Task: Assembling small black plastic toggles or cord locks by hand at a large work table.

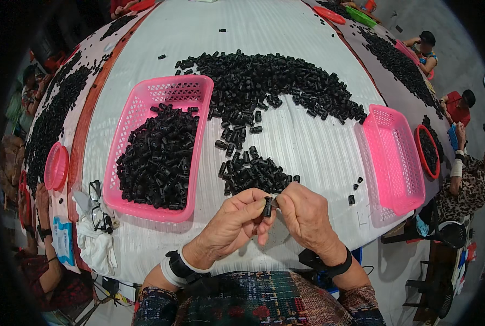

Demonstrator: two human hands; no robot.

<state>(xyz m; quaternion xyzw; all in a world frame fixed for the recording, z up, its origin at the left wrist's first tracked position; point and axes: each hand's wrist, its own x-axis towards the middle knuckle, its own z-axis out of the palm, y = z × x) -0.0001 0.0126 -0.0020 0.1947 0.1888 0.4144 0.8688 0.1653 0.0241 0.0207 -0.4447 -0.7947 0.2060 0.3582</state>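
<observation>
Between the thumb and fingers of my left hand [232, 218] is a small black cylindrical plastic part [267, 207], held upright over the near edge of the table. My right hand [309, 220] is closed close beside it, thumb and forefinger pinched at the part's upper side. A thin sliver shows at that pinch, too small to name. Just beyond my hands lies a small heap of similar black parts [256, 173]. It trails back to a larger heap [275, 79] across the table. To the left, a pink basket [111, 179] is filled with many such parts.
A second pink basket [399, 163] stands at the right edge, with several loose parts [352, 200] beside it. Eyeglasses [95, 204], a white cloth [95, 250] and a blue-white packet [63, 242] lie left. Other people [460, 108] sit at neighbouring tables with similar heaps.
</observation>
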